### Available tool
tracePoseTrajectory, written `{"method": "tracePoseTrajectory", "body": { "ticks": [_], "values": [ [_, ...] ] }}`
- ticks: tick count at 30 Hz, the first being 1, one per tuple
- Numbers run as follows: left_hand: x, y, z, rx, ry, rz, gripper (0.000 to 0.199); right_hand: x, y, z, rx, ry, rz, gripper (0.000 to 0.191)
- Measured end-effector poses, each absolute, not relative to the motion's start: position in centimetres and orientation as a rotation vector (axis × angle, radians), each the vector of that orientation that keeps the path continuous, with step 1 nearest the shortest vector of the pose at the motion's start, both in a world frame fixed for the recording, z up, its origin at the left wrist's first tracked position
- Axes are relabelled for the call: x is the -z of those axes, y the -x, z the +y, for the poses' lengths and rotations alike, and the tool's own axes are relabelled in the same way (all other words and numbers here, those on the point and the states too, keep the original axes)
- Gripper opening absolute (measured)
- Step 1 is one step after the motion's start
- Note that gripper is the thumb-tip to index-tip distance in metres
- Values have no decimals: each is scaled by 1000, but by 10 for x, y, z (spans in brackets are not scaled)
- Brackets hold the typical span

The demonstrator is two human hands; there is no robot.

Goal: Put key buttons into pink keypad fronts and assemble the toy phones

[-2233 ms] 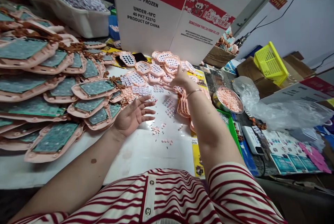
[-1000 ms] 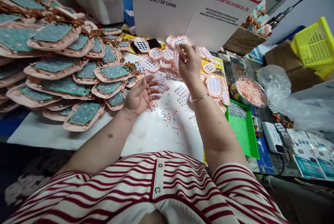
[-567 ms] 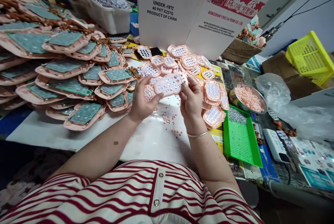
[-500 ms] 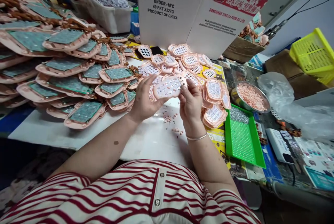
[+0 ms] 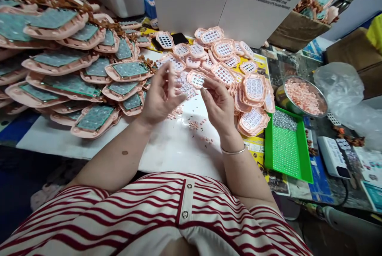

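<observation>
My left hand is raised over the white work surface, fingers apart and blurred, with nothing visible in it. Opposite it, my right hand has its thumb and curled fingers slightly apart. Just beyond its fingertips is a pink plastic casing with a white, hole-filled face; whether the fingers touch it is unclear. Loose white button pads lie between the hands. Similar pink casings are heaped behind, and a stack of them stands beside my right hand.
Pink casings with green boards are piled high at left. At right are a green perforated tray with small metal bits and a metal bowl of pink parts. A white carton stands behind. Small pink bits lie in front.
The pink casing held between both hands has left the left hand. My hands have moved apart, and a casing now appears just beyond my right fingertips. The view has tilted downward.
</observation>
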State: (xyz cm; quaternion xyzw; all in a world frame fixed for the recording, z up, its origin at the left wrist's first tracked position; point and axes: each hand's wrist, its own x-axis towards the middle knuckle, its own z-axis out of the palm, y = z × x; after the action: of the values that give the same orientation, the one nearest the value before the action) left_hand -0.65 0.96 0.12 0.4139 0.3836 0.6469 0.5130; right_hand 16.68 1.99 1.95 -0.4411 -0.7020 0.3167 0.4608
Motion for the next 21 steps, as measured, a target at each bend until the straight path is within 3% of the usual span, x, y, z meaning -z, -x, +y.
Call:
{"method": "tracePoseTrajectory", "body": {
  "ticks": [3, 6, 9, 12, 17, 21],
  "values": [
    [-9, 15, 12, -1719, -908, 729, 61, -23, -172, 23, -573, 1267, -2340, 19],
    [-16, 17, 14, -1694, -755, 668, 65, -9, -156, 19, -378, 1357, -2740, 22],
    [-22, 17, 14, -1679, -648, 641, 67, 9, -137, 15, -161, 1366, -2823, 29],
    [-25, 16, 14, -1657, -598, 629, 68, 15, -137, 14, -171, 1392, -2781, 26],
    [-24, 14, 12, -1610, -603, 616, 65, 7, -167, 14, -814, 1458, -2212, 11],
    [-21, 8, 10, -1597, -556, 564, 56, 4, -176, 12, -1502, 1323, -1334, 25]
  ]
}}
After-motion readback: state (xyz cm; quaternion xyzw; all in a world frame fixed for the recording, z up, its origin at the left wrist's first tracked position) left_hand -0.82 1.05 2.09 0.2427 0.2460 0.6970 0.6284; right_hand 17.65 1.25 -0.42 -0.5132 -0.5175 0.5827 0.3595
